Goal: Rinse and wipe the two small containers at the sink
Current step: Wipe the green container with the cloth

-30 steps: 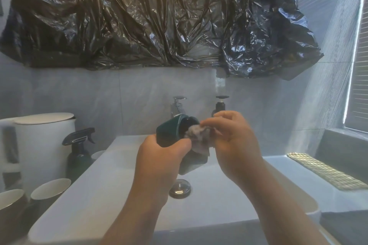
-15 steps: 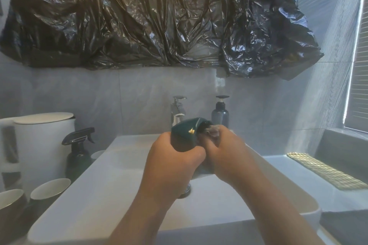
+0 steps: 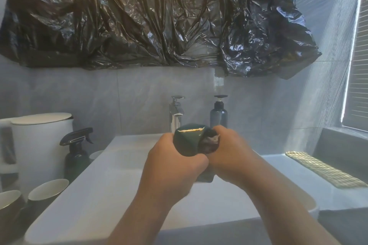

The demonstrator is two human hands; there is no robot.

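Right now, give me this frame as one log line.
step: wiping inside | left hand: grips green container | right hand: holds cloth in its mouth | where: above sink

Looks like a regular home bathroom to me: white countertop basin sink [image 3: 79,205] with a chrome faucet [image 3: 176,113] at the back, a pump soap bottle [image 3: 218,114] right beside it, and grey tiled wall [image 3: 119,101] all round. There's also a dark spray bottle [image 3: 76,155] and a couple of cups [image 3: 47,189] on the counter to the left, plus window blinds [image 3: 360,65] on the right.
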